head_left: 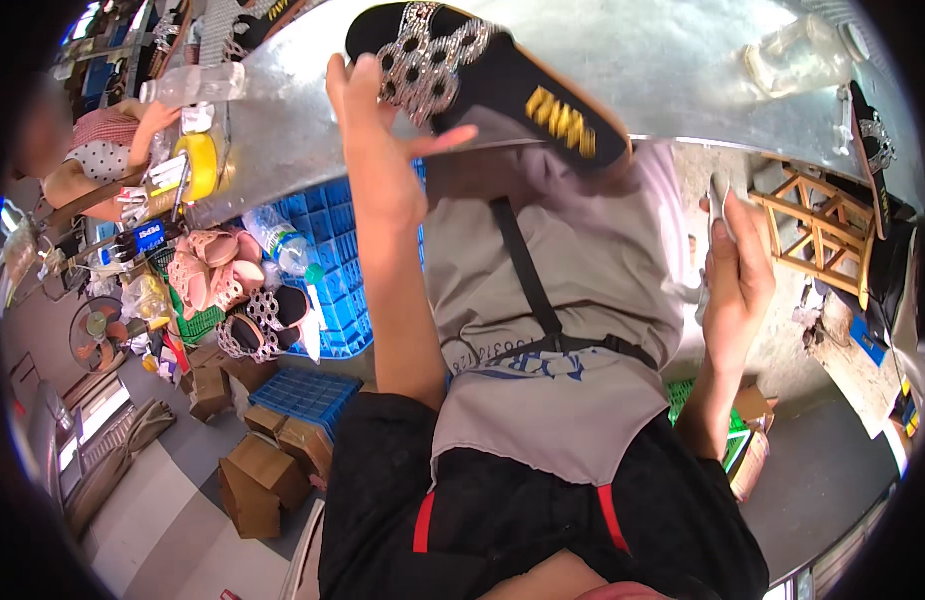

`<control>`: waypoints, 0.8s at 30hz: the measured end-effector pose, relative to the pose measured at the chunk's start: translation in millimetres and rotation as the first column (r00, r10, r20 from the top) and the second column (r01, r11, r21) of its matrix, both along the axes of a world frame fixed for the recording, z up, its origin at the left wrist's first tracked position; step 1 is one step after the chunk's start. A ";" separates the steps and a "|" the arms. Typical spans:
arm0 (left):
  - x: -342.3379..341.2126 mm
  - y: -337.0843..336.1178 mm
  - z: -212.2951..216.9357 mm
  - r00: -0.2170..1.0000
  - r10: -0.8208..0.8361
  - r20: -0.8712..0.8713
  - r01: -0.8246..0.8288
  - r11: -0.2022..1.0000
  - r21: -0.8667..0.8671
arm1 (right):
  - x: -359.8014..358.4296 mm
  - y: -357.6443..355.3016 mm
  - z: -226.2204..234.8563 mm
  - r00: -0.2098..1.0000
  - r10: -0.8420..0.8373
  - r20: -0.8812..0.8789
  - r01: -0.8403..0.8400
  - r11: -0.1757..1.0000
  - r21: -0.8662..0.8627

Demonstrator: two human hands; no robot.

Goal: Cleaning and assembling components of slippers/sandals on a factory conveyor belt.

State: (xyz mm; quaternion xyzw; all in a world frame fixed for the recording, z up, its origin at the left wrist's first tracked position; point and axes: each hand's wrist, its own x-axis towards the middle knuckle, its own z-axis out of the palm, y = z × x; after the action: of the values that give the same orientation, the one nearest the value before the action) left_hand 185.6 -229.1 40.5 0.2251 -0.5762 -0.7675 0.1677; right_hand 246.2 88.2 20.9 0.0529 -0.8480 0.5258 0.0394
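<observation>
A black slide sandal (pixel 528 90) with a jewelled, open-ringed strap and gold lettering on its insole is tilted over the near edge of the metal table. My left hand (pixel 368 105) grips it at the strap side; one finger stretches out beneath the sole's edge, and the others are partly hidden. Off to the right, beside my apron (pixel 543 290), my right hand (pixel 740 265) is closed round a silver-grey metal hand tool (pixel 721 195). The tool looks like pincers or scissors, its two ends poking out above and below the fingers.
Clear jars stand on the metal table (pixel 313 130), one (pixel 803 58) at the right. A yellow tape roll (pixel 201 168) sits left. Below are pink sandals (pixel 213 265) and a blue crate (pixel 333 290). A wooden stool (pixel 823 225) stands right; another person (pixel 103 150) sits far left.
</observation>
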 end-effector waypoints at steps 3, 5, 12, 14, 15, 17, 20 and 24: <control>10.7 -0.3 -11.4 0.950 0.055 0.307 0.213 0.606 -0.766 | 2.3 12.6 -16.0 0.999 -0.035 -0.026 0.036 0.999 0.017; 8.5 1.8 -5.6 0.961 0.095 0.260 0.222 0.296 -0.929 | 2.8 13.9 -26.5 0.999 -0.019 0.040 0.020 1.000 -0.018; -78.4 -36.6 1.5 0.799 -0.452 0.397 0.284 -0.298 -0.911 | -34.1 -21.8 -17.3 0.993 0.061 -0.097 -0.049 0.992 0.120; -78.2 -32.0 -1.3 0.807 -0.448 0.385 0.243 -0.343 -0.907 | -49.6 -30.6 -18.9 0.971 0.122 -0.204 -0.057 0.953 0.299; -79.1 -25.2 -0.5 0.812 -0.443 0.380 0.209 -0.388 -0.898 | -57.1 -39.8 -17.4 0.974 0.107 -0.201 -0.040 0.950 0.311; -86.7 -7.7 -1.4 0.798 -0.500 0.337 0.175 -0.342 -0.923 | -74.8 -59.0 -9.3 0.992 0.090 -0.094 -0.030 0.860 0.509; -105.1 1.6 -16.9 0.694 -0.624 0.358 0.254 -0.254 -0.933 | -97.0 -78.1 -11.9 0.976 0.135 -0.170 0.010 0.756 0.654; -96.8 8.7 -37.7 0.773 -0.592 0.227 0.152 -0.175 -0.973 | -107.9 -90.5 -25.9 0.955 0.156 -0.254 0.118 0.585 0.802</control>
State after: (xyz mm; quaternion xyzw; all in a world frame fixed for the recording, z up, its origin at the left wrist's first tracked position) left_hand 88.8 -220.3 2.8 -0.2700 -0.9419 -0.1564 0.1241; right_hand 138.3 -2.4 -4.9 0.1525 -0.9771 0.0678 0.1321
